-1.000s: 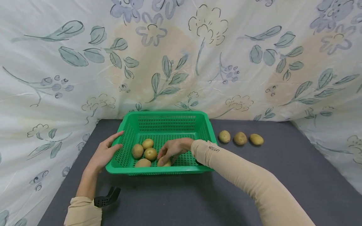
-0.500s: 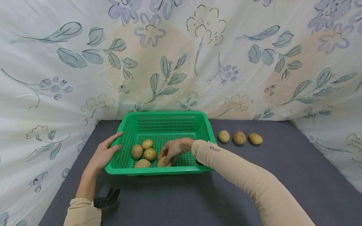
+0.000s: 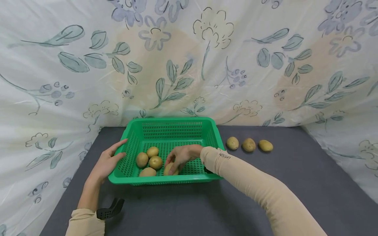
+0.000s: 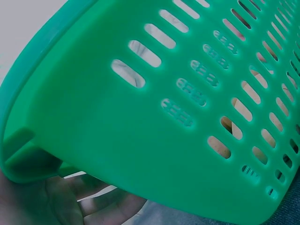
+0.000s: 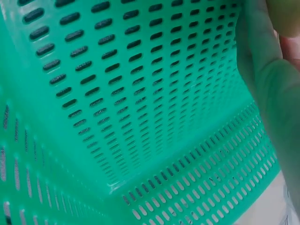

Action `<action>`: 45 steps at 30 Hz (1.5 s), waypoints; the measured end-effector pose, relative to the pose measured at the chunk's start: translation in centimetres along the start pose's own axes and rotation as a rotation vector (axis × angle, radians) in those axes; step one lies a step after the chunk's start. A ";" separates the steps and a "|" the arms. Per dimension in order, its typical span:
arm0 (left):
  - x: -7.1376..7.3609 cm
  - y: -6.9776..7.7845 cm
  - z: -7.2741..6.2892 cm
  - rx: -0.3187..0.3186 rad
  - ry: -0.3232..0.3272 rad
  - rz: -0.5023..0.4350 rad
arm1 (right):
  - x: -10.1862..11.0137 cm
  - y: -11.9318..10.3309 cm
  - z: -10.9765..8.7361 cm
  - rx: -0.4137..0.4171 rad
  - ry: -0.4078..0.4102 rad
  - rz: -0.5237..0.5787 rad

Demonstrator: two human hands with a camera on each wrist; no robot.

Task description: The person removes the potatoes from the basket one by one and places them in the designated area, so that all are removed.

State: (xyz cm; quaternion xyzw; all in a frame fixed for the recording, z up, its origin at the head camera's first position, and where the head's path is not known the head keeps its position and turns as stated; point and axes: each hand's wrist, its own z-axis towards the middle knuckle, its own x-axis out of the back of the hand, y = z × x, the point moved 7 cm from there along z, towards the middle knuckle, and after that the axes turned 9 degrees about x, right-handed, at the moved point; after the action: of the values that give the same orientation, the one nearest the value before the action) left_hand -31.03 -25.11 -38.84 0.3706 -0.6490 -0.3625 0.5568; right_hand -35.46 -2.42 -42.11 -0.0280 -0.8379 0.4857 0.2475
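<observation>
A green plastic basket (image 3: 174, 142) with slotted walls stands on the dark tabletop. My left hand (image 3: 107, 163) holds its left rim, thumb and forefinger laid over the edge. In the left wrist view, more fingers (image 4: 115, 206) of that hand show outside the basket wall, under the rim. Inside the basket, my right hand (image 3: 183, 154) grips a potato (image 3: 168, 168) near the front wall, fingers and thumb around it. Several other potatoes lie to its left, among them a round potato (image 3: 155, 162) and a pale potato (image 3: 148, 172) partly hidden by the front rim.
Three potatoes stand in a row on the table right of the basket: a left potato (image 3: 232, 143), a middle potato (image 3: 248, 145) and a yellower potato (image 3: 265, 145). A floral cloth (image 3: 165, 65) hangs behind and beside the dark table (image 3: 165, 209).
The right hand keeps its grip on the potato, which stands slightly more upright now. The left hand stays on the rim. The head view has shifted slightly.
</observation>
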 end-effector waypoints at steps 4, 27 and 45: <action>-0.1 0.1 0.0 0.001 0.003 0.011 | 1.0 -0.3 -0.8 0.025 0.034 0.018; -0.1 0.2 -0.1 -0.015 0.003 0.025 | 9.2 -1.8 -6.6 0.162 0.339 0.318; -0.3 0.0 -0.1 -0.011 0.008 0.039 | 14.4 0.5 -13.7 0.283 0.573 0.475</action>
State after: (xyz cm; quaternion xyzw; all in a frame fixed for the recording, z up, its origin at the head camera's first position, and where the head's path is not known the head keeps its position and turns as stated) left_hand -30.86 -24.88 -38.98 0.3561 -0.6520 -0.3537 0.5684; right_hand -42.11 12.92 -31.45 -0.3209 -0.6301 0.6124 0.3535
